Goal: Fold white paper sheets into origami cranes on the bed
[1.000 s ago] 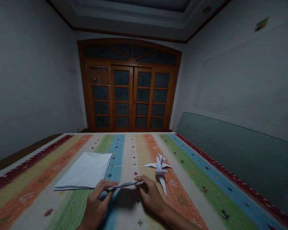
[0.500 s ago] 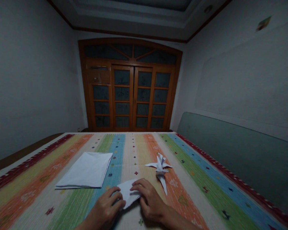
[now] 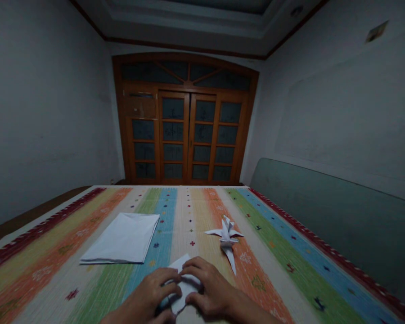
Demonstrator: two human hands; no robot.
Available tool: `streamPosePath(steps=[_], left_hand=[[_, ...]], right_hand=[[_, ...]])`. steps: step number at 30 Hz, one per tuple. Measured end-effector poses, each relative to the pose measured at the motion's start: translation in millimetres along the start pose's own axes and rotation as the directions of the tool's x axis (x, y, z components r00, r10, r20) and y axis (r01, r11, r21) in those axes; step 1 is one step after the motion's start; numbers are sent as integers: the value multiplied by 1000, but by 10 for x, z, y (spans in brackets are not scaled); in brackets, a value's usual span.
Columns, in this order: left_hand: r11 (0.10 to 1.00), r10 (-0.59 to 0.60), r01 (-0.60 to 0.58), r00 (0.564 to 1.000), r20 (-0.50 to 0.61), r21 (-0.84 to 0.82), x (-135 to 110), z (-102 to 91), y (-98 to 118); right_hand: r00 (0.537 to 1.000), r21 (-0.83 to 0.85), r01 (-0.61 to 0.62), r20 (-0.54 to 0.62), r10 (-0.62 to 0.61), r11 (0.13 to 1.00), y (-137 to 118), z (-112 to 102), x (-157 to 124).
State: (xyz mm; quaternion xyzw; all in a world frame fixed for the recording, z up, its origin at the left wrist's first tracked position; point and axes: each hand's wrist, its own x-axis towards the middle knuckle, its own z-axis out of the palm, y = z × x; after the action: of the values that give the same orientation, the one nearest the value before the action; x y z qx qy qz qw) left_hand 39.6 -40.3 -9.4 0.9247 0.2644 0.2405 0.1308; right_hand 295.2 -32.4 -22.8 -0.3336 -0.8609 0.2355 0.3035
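Between my left hand (image 3: 158,290) and right hand (image 3: 212,285) lies paper (image 3: 186,287); beyond them on the cloth (image 3: 181,225), sheets (image 3: 123,238) left, bird (image 3: 227,237) right; doors (image 3: 189,135) behind.

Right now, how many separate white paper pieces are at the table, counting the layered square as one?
3: the layered square on the left, the small folded paper between the left hand and right hand, and the winged figure to the right. The hands may hide more.
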Motion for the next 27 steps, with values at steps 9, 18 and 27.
streamPosePath(steps=[9, 18, 27], left_hand=[[995, -92, 92, 996, 18, -30, 6, 27, -58], [997, -60, 59, 998, -8, -43, -33, 52, -120], [990, -60, 60, 998, 3, -124, -72, 131, -226]], right_hand=[[999, 29, 30, -15, -30, 999, 106, 28, 13], [997, 206, 32, -76, -17, 978, 221, 27, 80], [989, 87, 31, -148, -17, 996, 195, 66, 64]])
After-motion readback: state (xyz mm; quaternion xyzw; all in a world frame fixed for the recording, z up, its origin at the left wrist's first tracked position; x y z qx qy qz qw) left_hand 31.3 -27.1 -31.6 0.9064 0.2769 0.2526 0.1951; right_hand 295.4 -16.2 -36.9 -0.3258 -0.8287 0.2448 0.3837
